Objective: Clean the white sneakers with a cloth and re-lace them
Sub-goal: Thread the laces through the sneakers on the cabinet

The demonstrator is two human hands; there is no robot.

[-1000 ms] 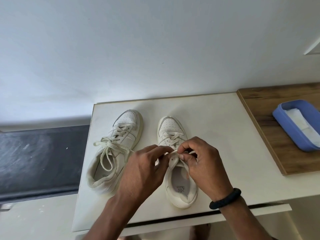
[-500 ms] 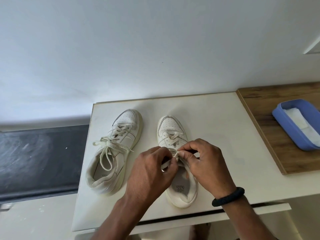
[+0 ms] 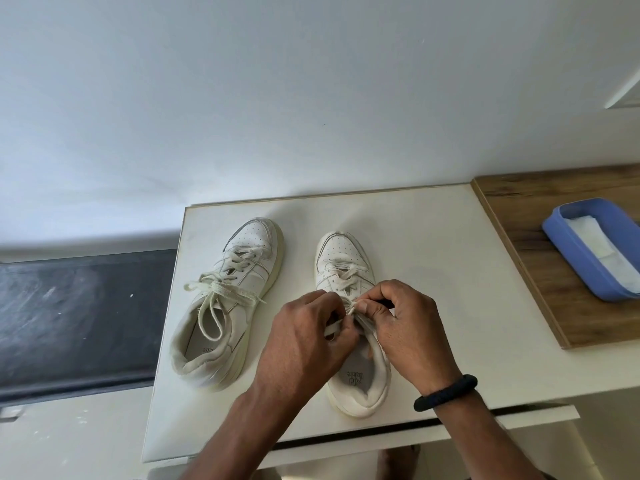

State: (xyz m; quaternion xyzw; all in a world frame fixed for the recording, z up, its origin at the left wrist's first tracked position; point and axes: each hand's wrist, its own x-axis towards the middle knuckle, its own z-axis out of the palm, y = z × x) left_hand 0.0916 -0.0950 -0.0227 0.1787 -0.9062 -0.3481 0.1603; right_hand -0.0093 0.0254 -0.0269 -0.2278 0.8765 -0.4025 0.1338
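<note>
Two white sneakers stand toe-away on a white table (image 3: 433, 258). The left sneaker (image 3: 239, 282) is laced, with its bow tied and loops hanging over the opening. Over the right sneaker (image 3: 341, 258) both my hands meet at the top eyelets. My left hand (image 3: 304, 337) pinches one end of the white lace (image 3: 349, 308). My right hand (image 3: 405, 327), with a black band on the wrist, pinches the other lace end just above the tongue. The upper eyelets are hidden under my fingers.
A blue tray (image 3: 568, 251) holding a white cloth (image 3: 599, 244) sits on a wooden board (image 3: 540, 289) to the right. A dark surface (image 3: 76, 317) lies lower on the left. A white wall rises behind the table.
Both hands have stayed at the right sneaker's top eyelets, shifting slightly while working the lace ends. The sneakers have not moved.
</note>
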